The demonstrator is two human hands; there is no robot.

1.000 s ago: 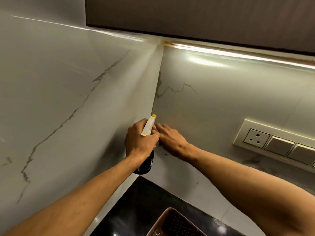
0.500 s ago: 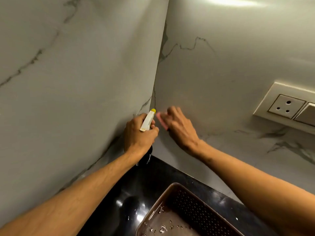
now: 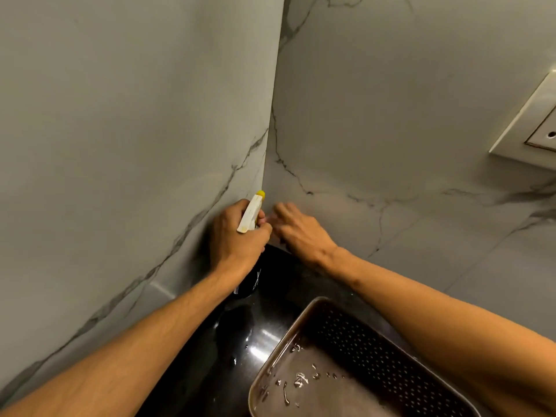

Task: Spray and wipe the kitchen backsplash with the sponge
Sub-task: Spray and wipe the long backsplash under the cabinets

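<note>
Spray bottle (image 3: 249,217) and sponge (image 3: 271,219) at the corner of a marble backsplash (image 3: 391,115)
The dark bottle with a white trigger head and yellow nozzle sits at frame centre, gripped by the left hand (image 3: 237,243), nozzle towards the corner seam. Just right, a blurred pink sliver of sponge shows under the right hand (image 3: 302,234), against pale, dark-veined stone filling the upper frame

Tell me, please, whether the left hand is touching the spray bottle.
Touching. The head view shows the left hand wrapped round the spray bottle just below its white spray head.
</note>
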